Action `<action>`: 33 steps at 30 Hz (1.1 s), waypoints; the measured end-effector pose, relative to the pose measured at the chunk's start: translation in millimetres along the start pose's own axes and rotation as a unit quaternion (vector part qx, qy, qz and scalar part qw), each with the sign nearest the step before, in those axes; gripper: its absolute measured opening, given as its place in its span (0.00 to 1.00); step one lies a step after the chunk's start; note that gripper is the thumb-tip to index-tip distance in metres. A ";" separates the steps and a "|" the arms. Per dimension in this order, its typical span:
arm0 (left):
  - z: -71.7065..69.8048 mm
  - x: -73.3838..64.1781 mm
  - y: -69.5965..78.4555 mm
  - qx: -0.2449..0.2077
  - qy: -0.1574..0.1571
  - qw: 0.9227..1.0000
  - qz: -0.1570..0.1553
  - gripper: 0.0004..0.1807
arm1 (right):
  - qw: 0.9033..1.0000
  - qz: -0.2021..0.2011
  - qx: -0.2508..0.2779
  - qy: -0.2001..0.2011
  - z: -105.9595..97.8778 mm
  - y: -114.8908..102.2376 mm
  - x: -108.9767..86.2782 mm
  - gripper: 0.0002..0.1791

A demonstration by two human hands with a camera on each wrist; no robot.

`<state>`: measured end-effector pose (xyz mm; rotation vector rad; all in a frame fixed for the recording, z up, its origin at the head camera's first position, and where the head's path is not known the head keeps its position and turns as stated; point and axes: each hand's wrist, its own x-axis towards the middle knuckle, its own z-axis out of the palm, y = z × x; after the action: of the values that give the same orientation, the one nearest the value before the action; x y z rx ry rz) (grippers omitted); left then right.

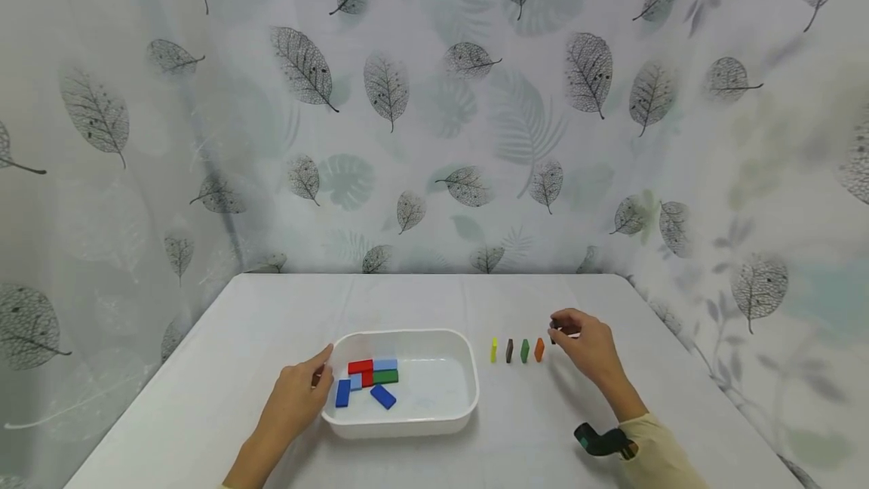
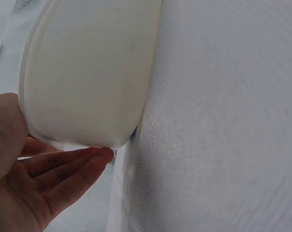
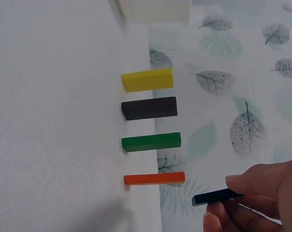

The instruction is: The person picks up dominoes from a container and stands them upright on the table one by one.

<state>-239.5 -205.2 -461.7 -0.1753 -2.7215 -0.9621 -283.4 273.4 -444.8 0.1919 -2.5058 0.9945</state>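
Note:
My right hand [image 1: 589, 344] pinches a thin dark block [image 3: 214, 196] between thumb and fingers, at the right end of a row of standing blocks. The row holds a yellow block [image 3: 148, 79], a dark brown block [image 3: 149, 108], a green block [image 3: 151, 141] and an orange block [image 3: 154, 178], all on edge with gaps between. My left hand [image 1: 293, 397] rests its extended fingers [image 2: 76, 181] against the left end of a white plastic tub [image 1: 434, 426]; its thumb is partly hidden in the left wrist view.
Inside the tub, toward its left, lie several blocks, among them a red block [image 1: 360, 366], a light blue block [image 1: 385, 364], a green block [image 1: 385, 376] and a dark blue block [image 1: 383, 397]. A white cloth [image 1: 529, 429] covers the table. Leaf-patterned curtains [image 1: 434, 134] stand behind.

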 end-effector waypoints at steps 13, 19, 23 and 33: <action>2.1 0.8 -2.2 0.000 -0.003 1.000 -0.002 0.25 | 0.999 0.030 -0.003 -0.023 4.7 12.0 -2.3 0.13; 1.7 0.1 -1.4 -0.002 -0.001 1.000 -0.003 0.25 | 0.999 0.034 -0.007 -0.040 7.2 18.4 -3.2 0.14; 1.7 -0.6 -1.2 -0.003 0.000 1.000 -0.004 0.25 | 0.998 0.033 -0.005 -0.050 8.3 23.4 -3.7 0.14; 1.3 -0.8 -0.9 -0.006 0.000 1.000 -0.002 0.25 | 0.997 0.039 -0.004 -0.064 12.3 30.9 -4.5 0.14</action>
<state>-239.1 -205.1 -463.4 -0.1713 -2.7175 -0.9791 -292.3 287.5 -473.8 0.1625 -2.6519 1.0314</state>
